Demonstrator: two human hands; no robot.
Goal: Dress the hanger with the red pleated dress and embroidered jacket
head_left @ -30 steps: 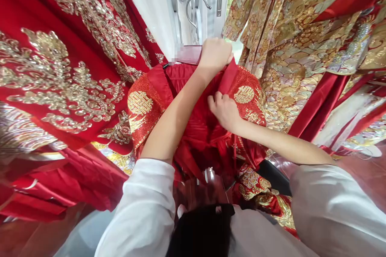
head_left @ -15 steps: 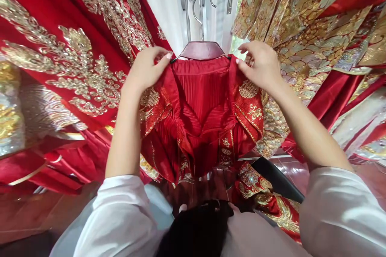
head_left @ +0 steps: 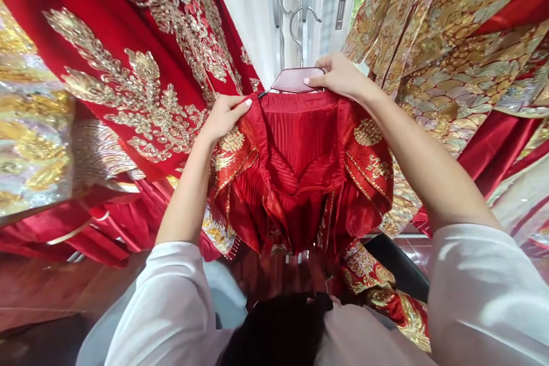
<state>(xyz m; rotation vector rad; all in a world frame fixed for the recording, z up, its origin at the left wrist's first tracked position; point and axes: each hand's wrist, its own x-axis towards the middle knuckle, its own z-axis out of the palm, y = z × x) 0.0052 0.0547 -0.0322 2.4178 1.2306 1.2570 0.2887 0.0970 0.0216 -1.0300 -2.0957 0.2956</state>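
The pleated garment is red (gold emblems mark its sleeves). The hanger is mauve, the shirt white.

The left hand pinches one shoulder of a red dress that hangs on a hanger. The right hand grips the hanger near its other end, thumb along the top. A beaded red gown hangs to the left, gold clothes to the right, and a red-and-gold garment lies below.
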